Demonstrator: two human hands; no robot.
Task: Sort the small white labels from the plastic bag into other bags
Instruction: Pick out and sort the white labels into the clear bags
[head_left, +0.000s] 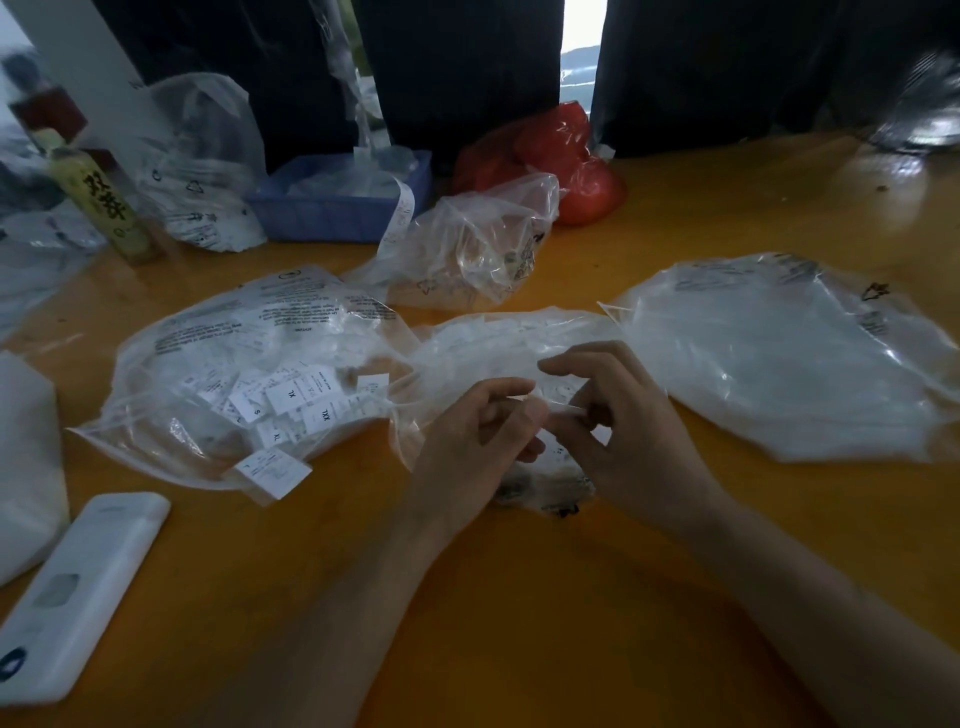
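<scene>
While the left hand (478, 431) and right hand (618, 421) pinch a small white label (550, 406) between them, a clear bag (498, 358) lies beneath; a label-filled bag (249, 379) sits left.

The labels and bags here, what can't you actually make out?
All in the head view:
- Label pinched between both hands: print hidden by fingers.
- Middle bag: contents blurred behind cloudy plastic.
- Right bag: glare hides what is inside.
- Blue tray: contents covered by plastic.
- Bottle: top blurred.

Two bare, sleeveless forearms (322, 613)
</scene>
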